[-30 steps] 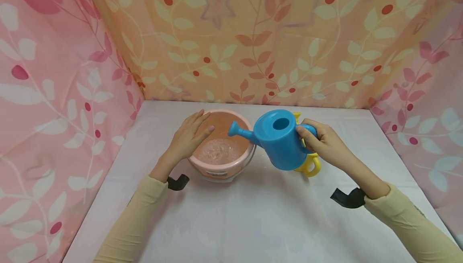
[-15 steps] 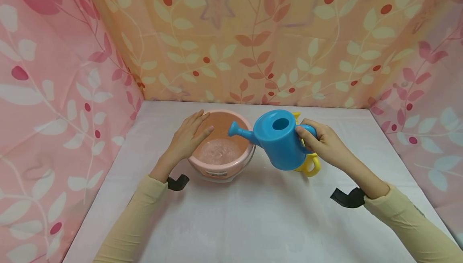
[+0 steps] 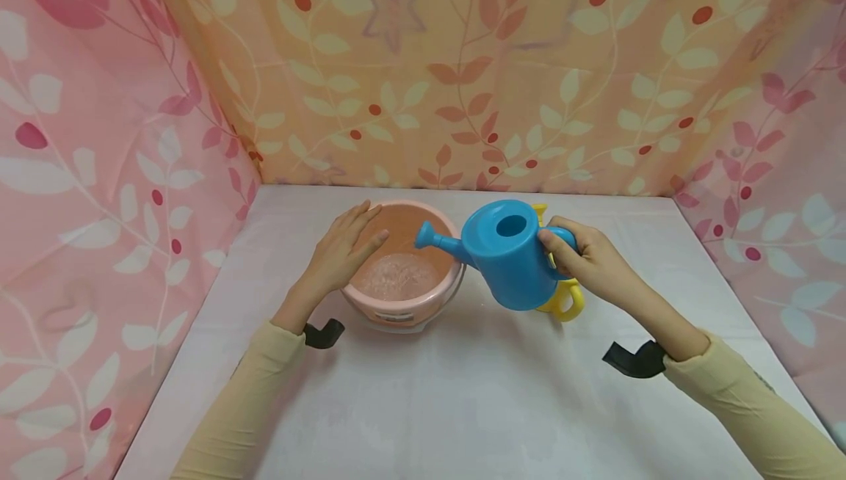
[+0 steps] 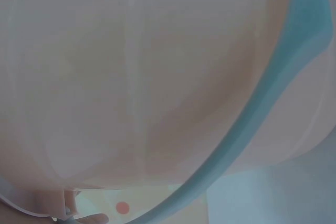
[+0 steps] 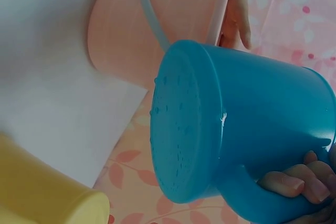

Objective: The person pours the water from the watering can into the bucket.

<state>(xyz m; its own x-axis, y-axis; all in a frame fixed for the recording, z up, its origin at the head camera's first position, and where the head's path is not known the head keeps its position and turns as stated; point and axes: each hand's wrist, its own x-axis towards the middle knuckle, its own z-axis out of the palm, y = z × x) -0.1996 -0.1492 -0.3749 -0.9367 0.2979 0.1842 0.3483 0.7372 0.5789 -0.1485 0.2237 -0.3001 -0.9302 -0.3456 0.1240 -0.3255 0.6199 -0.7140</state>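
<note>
A blue watering can (image 3: 518, 267) is held up and tilted left, its handle gripped by my right hand (image 3: 588, 256). Its spout hangs over a pink bucket (image 3: 396, 304) with rippling water (image 3: 399, 277) inside; I cannot make out a stream clearly. My left hand (image 3: 340, 249) lies with extended fingers at the bucket's left rim. In the left wrist view, the bucket's wall (image 4: 131, 77) and its pale blue handle (image 4: 247, 119) fill most of the picture. Droplets cling to the can's underside (image 5: 178, 124) in the right wrist view.
A yellow object with a looped handle (image 3: 570, 302) stands behind the watering can, mostly hidden in the head view; the right wrist view shows its yellow body (image 5: 47, 187). White cloth (image 3: 423, 399) covers the table. Patterned curtains (image 3: 423, 69) enclose the back and sides.
The water's surface ripples differently from frame to frame. Both hands, the watering can and the bucket keep their places, apart from a very slight shift of the whole head view.
</note>
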